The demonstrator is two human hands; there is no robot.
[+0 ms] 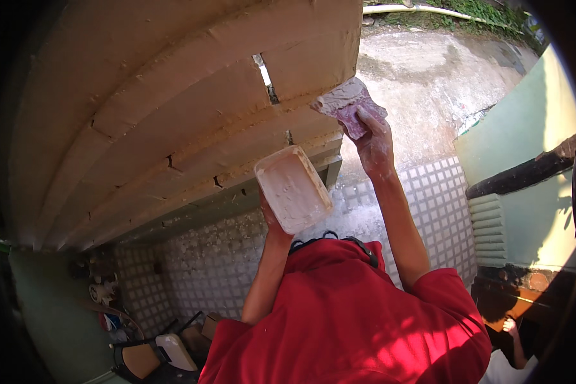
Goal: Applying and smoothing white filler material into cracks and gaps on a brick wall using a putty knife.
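My left hand (270,214) supports a shallow rectangular plastic tub (294,191) from its left side, with the fingers mostly hidden behind it. A pale pink, creamy paste coats the inside of the tub. Up and to the right, my right hand (373,146) pinches a crumpled pink cloth or sheet (355,110) smeared with whitish paste. The far end of this piece meets the lower right edge of a big tan slatted structure (192,109); whether it presses there, I cannot tell. Dust whitens my right fingers.
The slatted structure has gaps and fills the upper left. Below lies a tiled floor (432,198) with white dust, then rough concrete (422,96). A chair (141,360) and clutter stand lower left. At lower right, another person's arm (517,349) shows near a green wall (525,217).
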